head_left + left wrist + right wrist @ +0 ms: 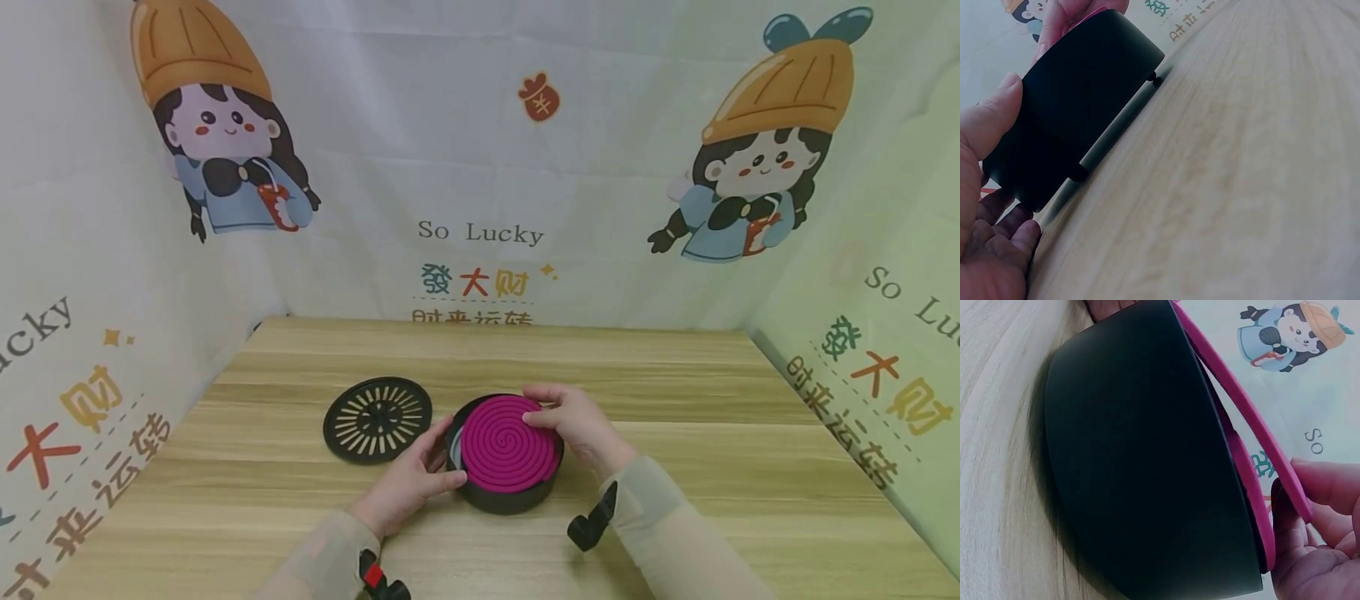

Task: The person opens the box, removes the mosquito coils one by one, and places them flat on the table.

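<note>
A magenta mosquito coil (510,443) lies tilted over the mouth of a round black tin (504,502). My right hand (573,425) pinches the coil at its far right edge, thumb on top. In the right wrist view the pinched coil (1244,403) slants up off the rim, and a second magenta layer (1254,487) shows below it at the tin's mouth. My left hand (408,482) grips the tin's left side, its thumb (1004,106) against the wall near the rim. Small feet under the tin show in the left wrist view.
A round black slotted lid (352,454) lies on the wooden table (675,375) left of the tin and behind my left hand. Printed cloth (360,167) hangs round the back and both sides of the table.
</note>
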The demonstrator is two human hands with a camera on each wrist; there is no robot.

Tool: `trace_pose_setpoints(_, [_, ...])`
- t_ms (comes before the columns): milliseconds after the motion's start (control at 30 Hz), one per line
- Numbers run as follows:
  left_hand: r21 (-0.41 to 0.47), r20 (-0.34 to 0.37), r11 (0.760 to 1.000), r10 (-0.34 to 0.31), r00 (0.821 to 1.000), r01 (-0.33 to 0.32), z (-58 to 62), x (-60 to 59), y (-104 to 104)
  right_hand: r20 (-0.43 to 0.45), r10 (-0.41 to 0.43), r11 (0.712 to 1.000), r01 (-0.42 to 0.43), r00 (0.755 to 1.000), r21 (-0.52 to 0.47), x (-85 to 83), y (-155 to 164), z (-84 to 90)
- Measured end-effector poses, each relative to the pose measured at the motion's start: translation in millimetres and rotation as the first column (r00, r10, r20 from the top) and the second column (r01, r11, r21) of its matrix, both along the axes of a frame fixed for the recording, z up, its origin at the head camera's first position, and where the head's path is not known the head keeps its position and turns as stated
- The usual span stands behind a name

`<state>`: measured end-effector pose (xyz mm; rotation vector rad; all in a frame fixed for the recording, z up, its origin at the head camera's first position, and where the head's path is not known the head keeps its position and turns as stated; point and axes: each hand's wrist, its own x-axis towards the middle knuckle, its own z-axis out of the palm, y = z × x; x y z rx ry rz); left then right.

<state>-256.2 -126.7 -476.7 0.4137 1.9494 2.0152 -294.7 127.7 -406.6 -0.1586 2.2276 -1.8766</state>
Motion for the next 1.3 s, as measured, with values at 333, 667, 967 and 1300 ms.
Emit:
trace_pose_setpoints(333, [0.011, 0.01, 1.0, -0.01, 1.0, 0.009, 3.3, 2.5, 1, 0.022, 0.025, 1.0, -0.025, 0.999, 0.001, 2.4, 4, 4.6])
trace_pose_setpoints(667, [0.02, 0.003, 1.0, -0.011, 1.0, 0.011, 2.0, 2.0, 0, 0.023, 0.072, 0.997, -0.072, 0.997, 0.013, 1.9, 6, 5.6])
trace_pose_setpoints(967, [0.016, 0.0, 1.0, -0.006, 1.0, 0.006, -1.4, 0.7, -1, 0.063, 0.118, 0.993, -0.117, 0.991, -0.01, 3.3, 8, 6.4])
trace_pose_setpoints(1300, [0.018, -0.004, 1.0, -0.014, 1.0, 0.014, -1.9, 0.1, -1, 0.066, 0.139, 0.99, -0.138, 0.988, -0.009, 5.5, 11, 5.2])
